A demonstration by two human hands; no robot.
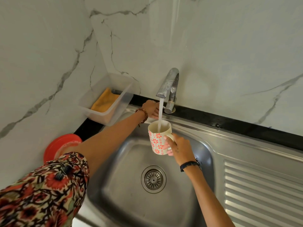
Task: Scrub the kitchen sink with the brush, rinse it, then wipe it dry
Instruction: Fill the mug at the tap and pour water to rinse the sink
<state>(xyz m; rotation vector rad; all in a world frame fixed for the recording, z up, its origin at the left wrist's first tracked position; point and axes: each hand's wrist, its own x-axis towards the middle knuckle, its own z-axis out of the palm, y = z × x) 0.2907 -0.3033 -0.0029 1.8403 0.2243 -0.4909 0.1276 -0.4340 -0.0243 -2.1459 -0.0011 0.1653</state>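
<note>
The steel kitchen sink [124,190] fills the lower middle, its round drain [153,179] near the basin's centre. The chrome tap [168,86] at the back rim runs a stream of water into a white mug with red flowers [156,140]. My right hand [177,146] grips this mug by its handle, upright above the basin under the spout. My left hand [150,108] reaches to the sink's back rim beside the tap's base, partly behind the water stream; how its fingers lie is unclear. No brush is in view.
A clear plastic tub [114,110] with a yellow cloth [105,100] stands in the corner behind the sink's left. A red plate [57,145] lies at the left on the black counter [237,125]. The ribbed drainboard [262,194] spreads to the right. Marble walls rise behind.
</note>
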